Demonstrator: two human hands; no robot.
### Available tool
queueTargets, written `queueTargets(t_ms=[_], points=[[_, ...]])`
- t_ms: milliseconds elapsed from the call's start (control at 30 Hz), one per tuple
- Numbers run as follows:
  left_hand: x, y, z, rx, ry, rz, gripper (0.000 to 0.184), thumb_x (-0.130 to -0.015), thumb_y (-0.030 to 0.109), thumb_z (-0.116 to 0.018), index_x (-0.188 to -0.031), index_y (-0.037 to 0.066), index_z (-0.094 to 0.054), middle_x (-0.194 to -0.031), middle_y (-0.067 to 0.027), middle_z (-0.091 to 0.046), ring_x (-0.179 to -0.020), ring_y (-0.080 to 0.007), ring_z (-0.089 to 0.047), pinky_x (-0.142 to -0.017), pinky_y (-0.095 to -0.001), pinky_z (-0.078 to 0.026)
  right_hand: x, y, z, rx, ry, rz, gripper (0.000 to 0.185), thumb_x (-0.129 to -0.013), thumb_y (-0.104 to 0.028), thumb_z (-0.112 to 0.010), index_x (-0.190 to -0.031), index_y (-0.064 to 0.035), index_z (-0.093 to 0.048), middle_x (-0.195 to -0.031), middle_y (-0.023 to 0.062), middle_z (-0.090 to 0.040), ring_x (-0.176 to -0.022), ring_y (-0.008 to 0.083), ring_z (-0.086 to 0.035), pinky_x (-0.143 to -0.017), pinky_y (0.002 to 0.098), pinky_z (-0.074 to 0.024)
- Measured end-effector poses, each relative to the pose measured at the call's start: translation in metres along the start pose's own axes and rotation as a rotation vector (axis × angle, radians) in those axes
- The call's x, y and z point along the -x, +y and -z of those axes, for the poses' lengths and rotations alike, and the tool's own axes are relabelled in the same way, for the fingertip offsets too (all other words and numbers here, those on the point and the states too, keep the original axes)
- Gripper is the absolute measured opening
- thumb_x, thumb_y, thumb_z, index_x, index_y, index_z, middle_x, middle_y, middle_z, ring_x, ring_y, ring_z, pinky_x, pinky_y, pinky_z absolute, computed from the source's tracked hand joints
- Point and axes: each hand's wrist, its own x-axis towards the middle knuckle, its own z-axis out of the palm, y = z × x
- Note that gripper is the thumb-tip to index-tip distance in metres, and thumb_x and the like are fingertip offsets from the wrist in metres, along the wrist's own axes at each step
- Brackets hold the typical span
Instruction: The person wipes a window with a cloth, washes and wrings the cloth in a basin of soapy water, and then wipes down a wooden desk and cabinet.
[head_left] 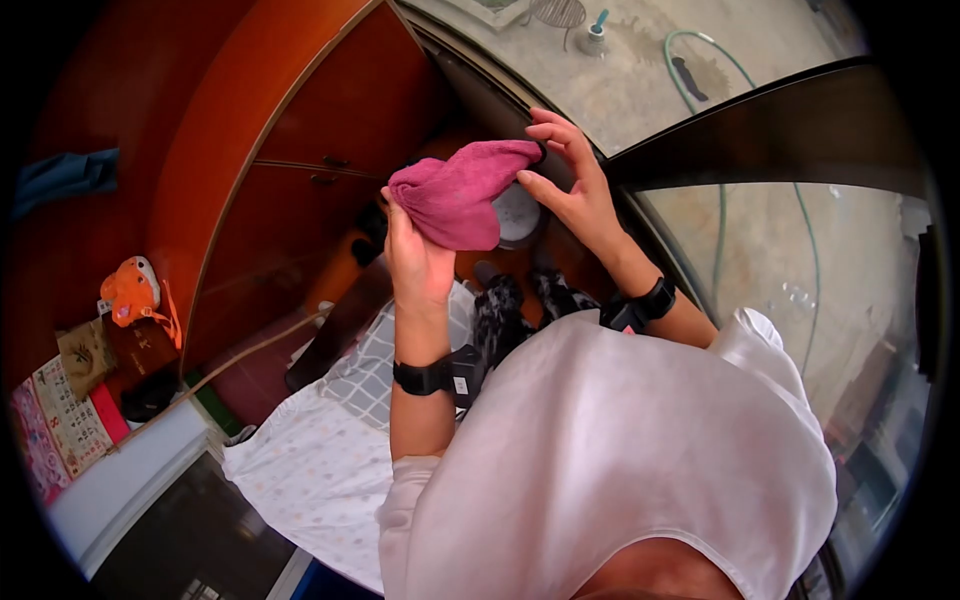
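A magenta piece of cloth (462, 195) hangs between my two hands. One end is gathered and bunched, the other narrows to a dark edge. At the gathered end, my left hand (420, 255) is closed on the cloth, its fingers mostly hidden behind it. My right hand (578, 185) is beside the dark-edged end, thumb and fingers spread apart around it. Whether the right hand touches the cloth is not clear. Behind the cloth, a round pale container (518, 215) shows in part on the floor.
Reddish-brown wooden cabinets (330, 130) rise on the left. A window frame (760, 130) runs along the right. White patterned bedding (320, 450) lies at lower left. An orange plush toy (133, 290) and a calendar (75, 415) are at far left.
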Motion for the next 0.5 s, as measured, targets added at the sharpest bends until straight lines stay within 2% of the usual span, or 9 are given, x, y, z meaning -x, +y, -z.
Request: queueTargets(t_ms=[33,67,133,167,333,500], points=[[0.0,-0.001,-0.001,0.035,0.024,0.014,0.047,-0.098,0.042,-0.031,-0.122,0.004,-0.048,-0.125,-0.0094,-0.051,-0.116,-0.0228,-0.048,-0.101,-0.0412,-0.036,-0.003,-0.01,-0.001,0.151,0.015,0.108,0.032,-0.074,-0.013,-0.069,-0.105,-0.0091,-0.061,-0.121,0.0088,-0.052,-0.107,0.0219,-0.051,-0.09,0.0337,-0.0411],[0.0,-0.001,-0.002,0.034,0.024,0.013,0.047,-0.098,0.042,-0.031,-0.122,0.004,-0.048,-0.125,-0.0094,-0.051,-0.116,-0.0228,-0.048,-0.101,-0.0412,-0.036,-0.004,-0.015,-0.003,0.149,0.015,0.109,0.032,-0.074,-0.013,-0.069,-0.105,-0.0091,-0.061,-0.121,0.0088,-0.052,-0.107,0.0219,-0.051,-0.09,0.0337,-0.0411],[0.001,-0.002,-0.002,-0.002,-0.018,-0.003,0.048,-0.098,0.043,-0.031,-0.122,0.004,-0.047,-0.124,-0.0094,-0.052,-0.115,-0.0225,-0.049,-0.1,-0.0405,-0.037,-0.003,-0.025,-0.008,0.178,-0.125,0.243,0.024,-0.071,-0.014,-0.072,-0.093,-0.009,-0.066,-0.111,0.0081,-0.057,-0.101,0.0225,-0.053,-0.086,0.0335,-0.043],[0.001,-0.002,-0.003,-0.002,-0.018,-0.003,0.048,-0.098,0.043,-0.031,-0.122,0.004,-0.047,-0.124,-0.0094,-0.052,-0.115,-0.0225,-0.049,-0.1,-0.0405,-0.037,-0.003,-0.033,-0.014,0.156,-0.1,0.231,0.017,-0.07,-0.016,-0.073,-0.085,-0.0085,-0.068,-0.099,0.0062,-0.06,-0.095,0.0218,-0.054,-0.081,0.0328,-0.0444],[0.005,-0.003,-0.007,-0.074,0.002,-0.098,0.048,-0.097,0.043,-0.032,-0.12,0.004,-0.048,-0.119,-0.009,-0.053,-0.112,-0.0213,-0.051,-0.097,-0.0374,-0.04,-0.005,-0.035,-0.027,0.199,-0.115,0.269,0.021,-0.069,-0.019,-0.075,-0.086,-0.0076,-0.067,-0.092,0.0046,-0.061,-0.09,0.0225,-0.056,-0.079,0.0325,-0.0452],[0.004,-0.003,-0.009,-0.108,0.022,-0.158,0.048,-0.097,0.043,-0.033,-0.119,0.003,-0.049,-0.117,-0.0087,-0.054,-0.11,-0.0207,-0.052,-0.096,-0.037,-0.04,-0.001,-0.028,-0.034,0.028,-0.135,0.095,0.018,-0.071,-0.016,-0.073,-0.084,-0.0056,-0.066,-0.092,0.0065,-0.06,-0.091,0.0214,-0.056,-0.08,0.0308,-0.045]])
